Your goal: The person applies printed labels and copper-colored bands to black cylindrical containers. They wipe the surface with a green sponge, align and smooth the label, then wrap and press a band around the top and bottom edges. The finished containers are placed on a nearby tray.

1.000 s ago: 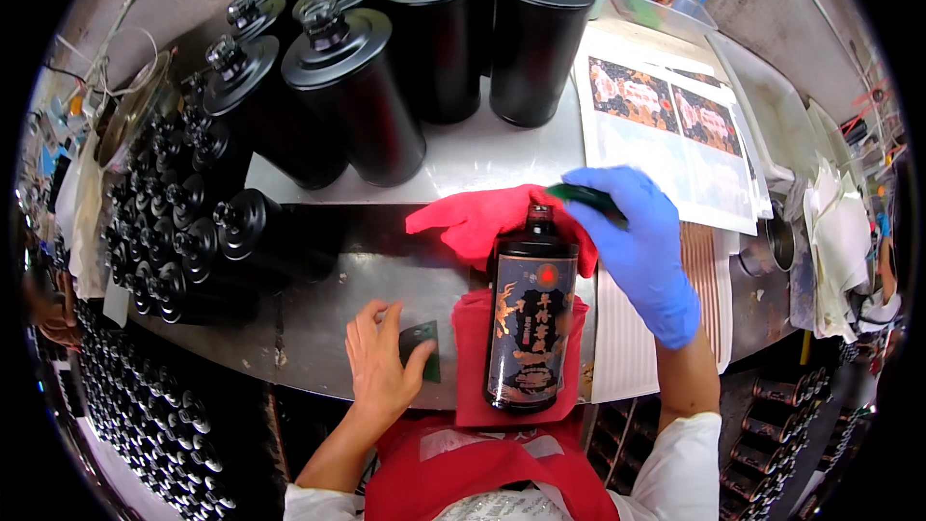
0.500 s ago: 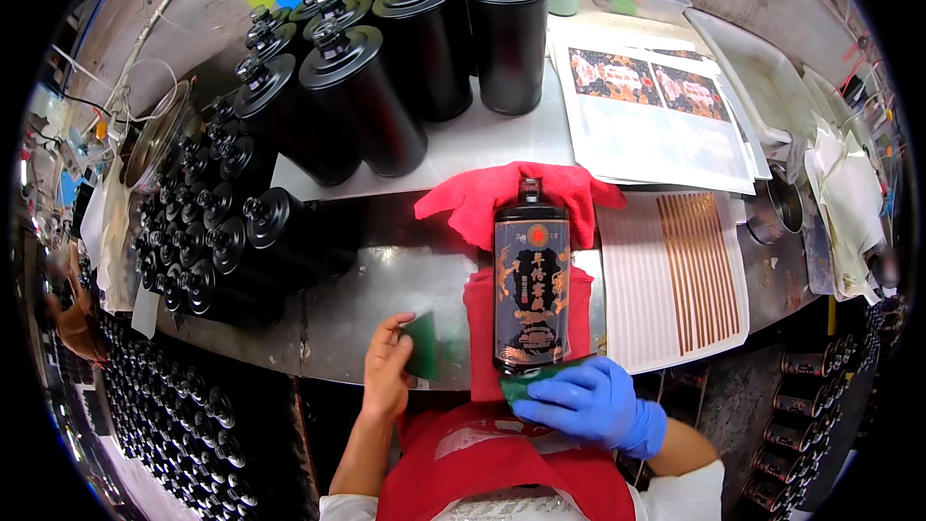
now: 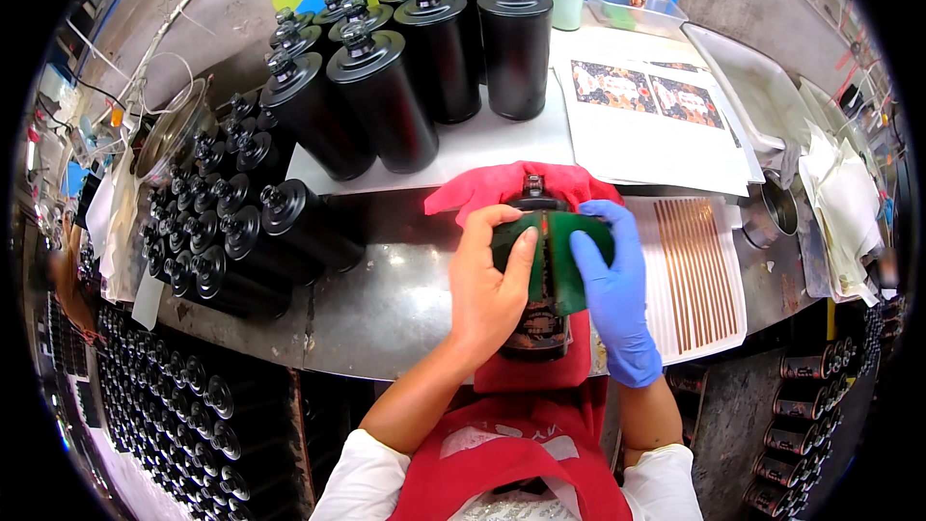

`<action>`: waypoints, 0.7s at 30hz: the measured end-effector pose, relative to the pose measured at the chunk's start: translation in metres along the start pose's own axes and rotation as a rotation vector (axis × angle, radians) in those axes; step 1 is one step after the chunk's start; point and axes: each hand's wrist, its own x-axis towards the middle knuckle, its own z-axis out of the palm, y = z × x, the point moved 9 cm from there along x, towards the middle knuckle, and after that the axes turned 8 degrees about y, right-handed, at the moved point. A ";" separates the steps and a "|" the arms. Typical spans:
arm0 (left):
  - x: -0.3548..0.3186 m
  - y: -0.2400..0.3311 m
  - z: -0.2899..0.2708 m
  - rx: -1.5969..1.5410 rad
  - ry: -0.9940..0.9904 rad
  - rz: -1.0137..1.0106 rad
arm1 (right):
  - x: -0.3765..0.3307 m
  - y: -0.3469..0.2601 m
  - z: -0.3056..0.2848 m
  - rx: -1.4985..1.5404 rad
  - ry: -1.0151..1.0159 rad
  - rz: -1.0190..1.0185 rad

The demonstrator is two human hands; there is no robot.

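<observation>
The bare left hand (image 3: pixel 492 294) lies flat, palm down, over a dark bottle (image 3: pixel 540 328) that rests on its side on a red cloth (image 3: pixel 526 371) at the near edge of the metal workbench (image 3: pixel 386 304). Its fingers are stretched rather than curled, and the thumb presses on a green flexible pad (image 3: pixel 555 265) that covers the upper part of the bottle. The right hand (image 3: pixel 617 299), in a blue glove, also lies nearly flat with its fingers spread on the right part of the same green pad, so both hands press it against the bottle rather than gripping it. The bottle's black cap (image 3: pixel 532 185) shows beyond the fingertips, pointing away from the person, and its lower body with a dark printed label shows below the hands.

Just right of the gloved hand lies a white sheet with thin brown stripes (image 3: pixel 694 270). Beyond it, white printed sheets (image 3: pixel 646 125) lie on the bench. Behind the cloth stands a cluster of tall black bottles (image 3: pixel 415 77), and to the left many smaller black bottles (image 3: pixel 231 222) lie crowded together. The person wears a red apron (image 3: pixel 511 463) over white sleeves.
</observation>
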 end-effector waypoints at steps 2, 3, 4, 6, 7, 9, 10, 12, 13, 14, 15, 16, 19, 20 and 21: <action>0.001 -0.028 0.002 -0.002 -0.009 -0.097 | 0.000 0.023 0.007 -0.061 -0.038 0.068; 0.004 -0.043 -0.006 -0.010 0.019 -0.081 | 0.001 0.045 0.004 0.051 -0.023 0.163; 0.002 -0.060 -0.013 -0.015 0.049 -0.072 | -0.003 0.063 0.000 0.184 0.009 0.296; -0.007 -0.097 -0.016 -0.194 0.098 -0.248 | -0.012 0.103 -0.003 0.329 0.044 0.491; -0.009 -0.108 -0.019 -0.198 0.118 -0.282 | -0.015 0.114 -0.005 0.323 0.037 0.527; -0.019 -0.143 -0.025 -0.142 0.090 -0.375 | -0.020 0.129 -0.008 0.312 0.017 0.594; -0.022 -0.147 -0.024 -0.079 0.033 -0.380 | -0.018 0.130 -0.016 0.209 0.006 0.568; -0.015 -0.122 -0.036 0.051 0.068 -0.206 | -0.016 0.127 -0.032 0.002 -0.009 0.511; -0.012 -0.102 -0.041 0.002 0.128 -0.267 | -0.012 0.111 -0.041 0.036 0.067 0.429; -0.011 -0.081 -0.044 -0.043 0.179 -0.343 | -0.008 0.081 -0.045 -0.038 0.098 0.326; -0.008 -0.045 -0.040 0.183 0.129 -0.106 | -0.007 0.042 -0.033 -0.105 0.059 0.210; -0.014 -0.026 -0.031 0.108 0.087 -0.103 | -0.008 0.011 -0.016 -0.165 0.011 0.086; -0.028 -0.034 -0.014 0.143 -0.054 -0.124 | -0.022 0.000 0.010 -0.308 -0.113 -0.021; -0.033 -0.058 -0.022 0.013 -0.007 -0.177 | -0.024 0.023 0.001 -0.145 -0.049 0.126; -0.037 -0.071 -0.027 -0.041 0.003 -0.251 | -0.029 0.053 -0.007 0.050 -0.006 0.275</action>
